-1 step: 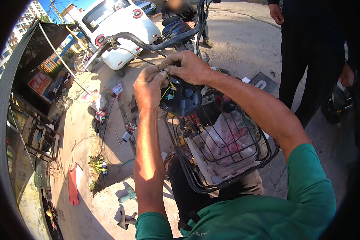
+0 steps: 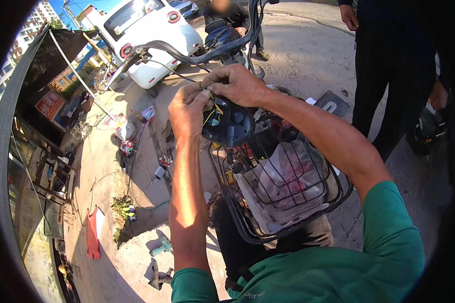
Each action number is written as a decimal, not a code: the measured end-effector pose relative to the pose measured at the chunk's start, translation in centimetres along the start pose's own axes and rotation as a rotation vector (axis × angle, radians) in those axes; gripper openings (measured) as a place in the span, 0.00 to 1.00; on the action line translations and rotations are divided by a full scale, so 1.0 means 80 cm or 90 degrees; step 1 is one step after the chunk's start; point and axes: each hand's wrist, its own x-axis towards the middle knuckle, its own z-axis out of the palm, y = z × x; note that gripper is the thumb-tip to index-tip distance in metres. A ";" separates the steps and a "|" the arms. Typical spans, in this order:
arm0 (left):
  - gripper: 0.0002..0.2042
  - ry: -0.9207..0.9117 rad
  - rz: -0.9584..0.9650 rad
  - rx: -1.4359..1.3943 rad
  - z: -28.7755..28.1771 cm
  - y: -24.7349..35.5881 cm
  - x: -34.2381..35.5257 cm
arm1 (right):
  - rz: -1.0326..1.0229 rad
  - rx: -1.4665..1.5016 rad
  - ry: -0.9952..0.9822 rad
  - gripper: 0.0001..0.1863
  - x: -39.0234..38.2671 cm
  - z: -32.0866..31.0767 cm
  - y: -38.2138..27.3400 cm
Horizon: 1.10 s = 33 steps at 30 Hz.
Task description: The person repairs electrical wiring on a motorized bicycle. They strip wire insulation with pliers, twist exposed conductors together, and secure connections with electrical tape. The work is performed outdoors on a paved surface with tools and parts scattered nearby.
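thin coloured wires [image 2: 213,108] are being pinched together by the left hand [image 2: 188,112] and right hand [image 2: 237,85] above the black headlight housing [image 2: 229,123], so a steady twist is probably called for next.

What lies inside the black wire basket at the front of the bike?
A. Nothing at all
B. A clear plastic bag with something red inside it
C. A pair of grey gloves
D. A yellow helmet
B: the black wire basket holds a crumpled clear plastic bag with red contents showing through it, below the two hands working on the wires.
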 end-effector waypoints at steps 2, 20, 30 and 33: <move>0.12 0.003 0.014 0.002 0.000 -0.003 0.000 | -0.003 -0.004 -0.001 0.14 0.000 0.000 0.000; 0.05 0.077 0.077 0.100 0.013 0.007 -0.009 | 0.009 -0.102 0.005 0.17 -0.002 -0.001 -0.016; 0.05 0.082 0.032 0.029 0.002 -0.007 -0.001 | 0.065 -0.068 -0.025 0.18 -0.001 -0.007 -0.017; 0.06 0.065 0.003 -0.010 -0.004 -0.011 0.001 | 0.085 -0.045 -0.038 0.16 -0.001 -0.005 -0.022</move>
